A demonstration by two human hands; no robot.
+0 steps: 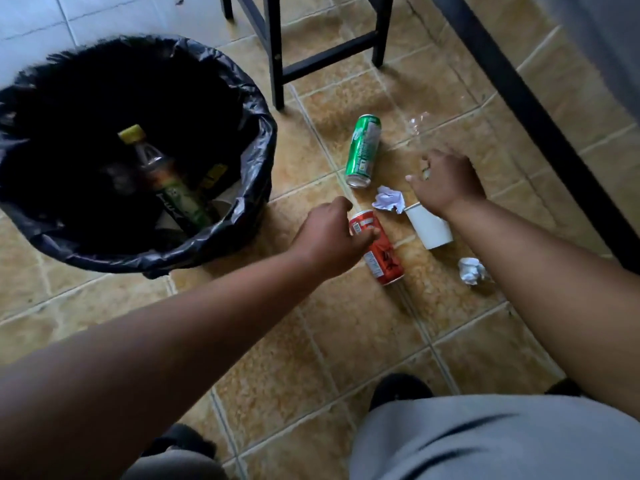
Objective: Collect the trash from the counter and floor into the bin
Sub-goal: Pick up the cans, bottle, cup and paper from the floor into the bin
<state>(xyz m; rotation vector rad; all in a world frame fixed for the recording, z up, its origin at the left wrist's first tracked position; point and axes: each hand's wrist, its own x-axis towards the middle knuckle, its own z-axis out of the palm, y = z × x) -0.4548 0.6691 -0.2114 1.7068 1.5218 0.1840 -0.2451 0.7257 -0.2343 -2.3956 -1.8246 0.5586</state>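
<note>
A bin lined with a black bag [258, 140] stands on the tiled floor at the left, with a yellow-capped bottle [162, 174] inside. A red can [384, 261] lies on the floor right of the bin. My left hand [329, 237] is curled over its upper end, thumb across it. A green can [363, 150] lies further away. My right hand [448, 183] hovers with fingers apart above a tipped white paper cup [429, 228]. One crumpled paper ball [389, 200] sits between the cans and another [471, 270] lies nearer me. A clear plastic scrap [417, 123] lies beyond my right hand.
Black stool legs [277, 64] stand just behind the green can. A dark diagonal frame edge [526, 98] runs along the right side. My shoes [398, 389] and grey shorts are at the bottom. Bare tiles lie between me and the trash.
</note>
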